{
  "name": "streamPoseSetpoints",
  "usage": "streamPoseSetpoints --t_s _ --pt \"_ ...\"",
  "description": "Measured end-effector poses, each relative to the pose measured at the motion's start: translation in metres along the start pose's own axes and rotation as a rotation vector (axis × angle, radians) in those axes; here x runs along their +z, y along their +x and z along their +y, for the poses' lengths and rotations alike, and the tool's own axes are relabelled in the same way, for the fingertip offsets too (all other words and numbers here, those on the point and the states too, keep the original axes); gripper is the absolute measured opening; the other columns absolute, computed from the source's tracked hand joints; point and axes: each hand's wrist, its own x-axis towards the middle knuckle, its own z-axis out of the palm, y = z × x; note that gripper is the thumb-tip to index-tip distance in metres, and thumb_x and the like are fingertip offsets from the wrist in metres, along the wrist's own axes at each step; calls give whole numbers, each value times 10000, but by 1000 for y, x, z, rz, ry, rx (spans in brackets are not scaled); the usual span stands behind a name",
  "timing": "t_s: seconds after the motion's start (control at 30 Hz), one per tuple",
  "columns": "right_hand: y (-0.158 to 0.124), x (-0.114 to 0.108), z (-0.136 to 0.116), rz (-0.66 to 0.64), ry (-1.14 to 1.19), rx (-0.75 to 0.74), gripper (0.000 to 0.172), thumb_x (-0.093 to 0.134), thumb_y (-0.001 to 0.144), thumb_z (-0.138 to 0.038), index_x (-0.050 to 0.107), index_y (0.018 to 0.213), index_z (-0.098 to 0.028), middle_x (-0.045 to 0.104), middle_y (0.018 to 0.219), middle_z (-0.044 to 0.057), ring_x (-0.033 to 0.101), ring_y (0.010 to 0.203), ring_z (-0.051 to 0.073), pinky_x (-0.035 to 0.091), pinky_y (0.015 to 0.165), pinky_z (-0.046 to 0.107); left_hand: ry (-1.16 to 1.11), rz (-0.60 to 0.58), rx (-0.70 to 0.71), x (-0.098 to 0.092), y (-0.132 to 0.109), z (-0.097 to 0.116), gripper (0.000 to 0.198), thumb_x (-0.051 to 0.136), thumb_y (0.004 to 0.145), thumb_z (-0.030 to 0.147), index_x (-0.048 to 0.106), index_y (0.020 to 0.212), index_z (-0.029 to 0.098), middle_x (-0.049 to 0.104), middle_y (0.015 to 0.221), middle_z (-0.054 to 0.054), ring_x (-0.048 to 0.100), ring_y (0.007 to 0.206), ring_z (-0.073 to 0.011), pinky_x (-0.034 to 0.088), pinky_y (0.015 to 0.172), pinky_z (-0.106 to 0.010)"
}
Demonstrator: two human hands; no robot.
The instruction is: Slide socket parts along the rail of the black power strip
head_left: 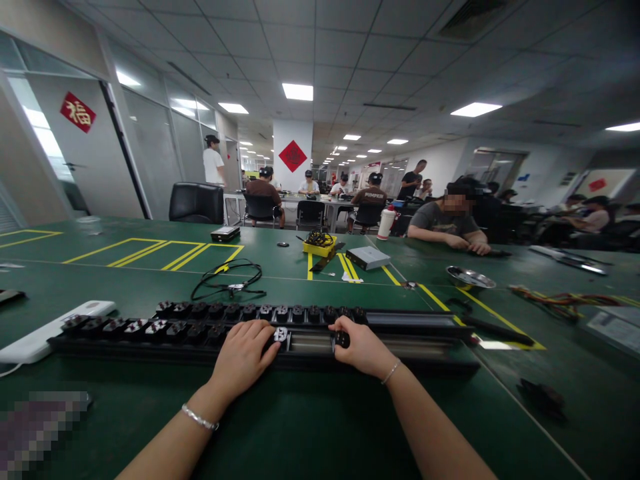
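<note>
Two long black power tracks lie side by side across the table in front of me, both carrying rows of plug-in socket modules. My left hand (241,355) is closed over the modules of the front track (309,361), its thumb beside a socket module with a light face (281,335). With thumb and fingers, my right hand (364,351) grips a dark round-faced socket module (343,339) at the same track. Between the hands a bare stretch of channel shows. Behind it, the rear track (420,321) has modules up to its middle and open channel on the right. My left fingers hide some modules.
A white power strip (65,330) lies left of the tracks. Beyond them are a black cable (235,287), a yellow box with wires (320,247), a grey metal box (367,257) and a metal dish (470,277). A person (445,220) leans on the table at right.
</note>
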Motion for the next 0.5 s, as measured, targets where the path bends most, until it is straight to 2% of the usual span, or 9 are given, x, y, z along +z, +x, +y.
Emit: streamPoseSetpoints --t_s 0.5 --pt "1 -2 1 -7 10 -5 218 545 640 -178 515 853 -216 662 974 43 614 798 146 422 714 216 6 -1 1 1 0 -1 251 423 864 383 569 981 215 608 1024 -46 540 963 -199 373 846 -367"
